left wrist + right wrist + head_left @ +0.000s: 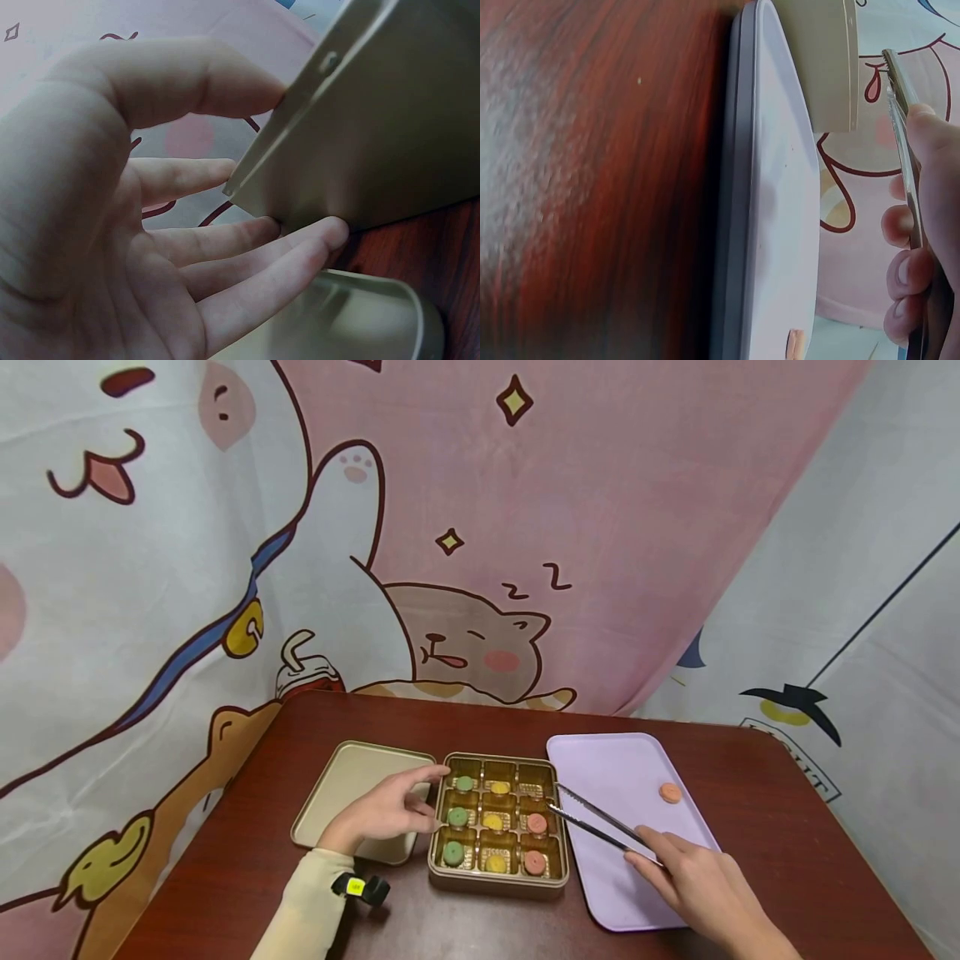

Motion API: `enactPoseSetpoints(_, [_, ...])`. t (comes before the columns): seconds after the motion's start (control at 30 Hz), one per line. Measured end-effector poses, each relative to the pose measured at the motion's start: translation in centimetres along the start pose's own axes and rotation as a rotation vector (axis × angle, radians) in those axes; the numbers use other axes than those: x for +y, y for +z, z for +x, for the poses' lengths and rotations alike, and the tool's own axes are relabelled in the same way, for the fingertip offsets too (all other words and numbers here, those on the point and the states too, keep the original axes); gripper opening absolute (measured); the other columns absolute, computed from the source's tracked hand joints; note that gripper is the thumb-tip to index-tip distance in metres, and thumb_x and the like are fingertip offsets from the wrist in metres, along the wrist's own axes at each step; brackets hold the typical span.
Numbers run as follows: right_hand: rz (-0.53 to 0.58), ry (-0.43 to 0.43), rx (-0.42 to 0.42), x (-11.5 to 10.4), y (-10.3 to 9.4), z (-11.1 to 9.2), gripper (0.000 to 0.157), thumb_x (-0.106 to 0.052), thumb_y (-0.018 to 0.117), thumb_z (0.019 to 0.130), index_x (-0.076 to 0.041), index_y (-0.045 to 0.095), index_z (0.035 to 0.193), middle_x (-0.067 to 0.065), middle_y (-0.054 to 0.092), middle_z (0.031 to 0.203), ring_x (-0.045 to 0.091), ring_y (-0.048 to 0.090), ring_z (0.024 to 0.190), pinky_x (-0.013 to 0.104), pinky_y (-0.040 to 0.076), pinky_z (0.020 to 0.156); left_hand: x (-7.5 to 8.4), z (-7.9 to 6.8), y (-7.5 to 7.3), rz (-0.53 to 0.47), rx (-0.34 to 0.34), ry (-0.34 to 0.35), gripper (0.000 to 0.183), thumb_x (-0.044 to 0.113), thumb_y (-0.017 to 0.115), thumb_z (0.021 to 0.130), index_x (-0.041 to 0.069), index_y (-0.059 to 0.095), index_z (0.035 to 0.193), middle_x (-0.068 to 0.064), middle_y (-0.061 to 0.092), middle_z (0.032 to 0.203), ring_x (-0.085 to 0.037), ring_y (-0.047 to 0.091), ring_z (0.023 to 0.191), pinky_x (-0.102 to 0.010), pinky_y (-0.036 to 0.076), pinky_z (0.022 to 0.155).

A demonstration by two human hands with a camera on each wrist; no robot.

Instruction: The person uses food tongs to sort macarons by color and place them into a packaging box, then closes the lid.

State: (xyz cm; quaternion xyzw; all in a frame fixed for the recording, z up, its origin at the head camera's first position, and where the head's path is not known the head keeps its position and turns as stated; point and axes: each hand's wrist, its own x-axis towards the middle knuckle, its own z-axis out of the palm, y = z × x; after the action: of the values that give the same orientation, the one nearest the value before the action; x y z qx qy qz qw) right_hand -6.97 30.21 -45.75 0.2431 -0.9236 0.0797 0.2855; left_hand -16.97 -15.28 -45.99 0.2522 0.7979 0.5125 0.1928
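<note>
My left hand [392,806] touches the left side of a gold square box [498,887], its fingers fairly straight against the wall in the left wrist view. Inside the divided box stand green macarons [457,817] in the left column, yellow macarons [492,822] in the middle and two pink macarons [536,823] at the right. My right hand [697,881] grips metal tongs [600,814]. The tong tips are apart over the box's right rim, near the back right compartment, with nothing visible between them. One orange-pink macaron [671,792] lies on a lilac tray [615,760].
A beige lid [360,785] lies left of the box, partly beneath the left hand and forearm. The tray sits close along the box's right side. All rest on a dark red-brown wooden table [780,827], with a printed cartoon cloth [600,510] hanging behind.
</note>
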Motion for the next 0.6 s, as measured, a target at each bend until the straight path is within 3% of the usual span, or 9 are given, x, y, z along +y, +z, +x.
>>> enactPoseSetpoints(0.23, [-0.011,0.083,-0.05,0.1,-0.1,-0.6,0.031,-0.038,0.087,0.083,-0.023,0.076,0.108,-0.009,0.074,0.086,0.006,0.063,0.063,0.033,0.047,0.044,-0.1,0.1,0.0,0.008,0.003,0.003,0.084,0.002,0.077,0.088,0.005,0.037,0.162,-0.028,0.039,0.161,-0.028,0.074,0.105,-0.027,0.062,0.085])
enactPoseSetpoints(0.47, [-0.021,0.164,-0.074,0.9,-0.5,-1.0,0.029,-0.034,0.087,0.084,-0.019,0.073,0.105,-0.006,0.07,0.08,0.002,0.051,0.059,0.032,0.04,0.042,-0.1,0.0,0.0,0.014,0.003,0.001,0.084,0.003,0.077,0.089,0.005,0.037,0.162,-0.027,0.039,0.161,-0.028,0.074,0.106,-0.026,0.062,0.086])
enactPoseSetpoints(0.6, [-0.035,0.243,-0.128,1.3,-0.7,-1.1,0.03,-0.034,0.086,0.086,-0.015,0.074,0.105,-0.002,0.07,0.08,0.005,0.047,0.058,0.032,0.039,0.043,-0.2,0.0,0.0,0.019,0.009,0.003,0.084,0.003,0.078,0.089,0.005,0.037,0.162,-0.027,0.04,0.161,-0.028,0.074,0.105,-0.026,0.062,0.085])
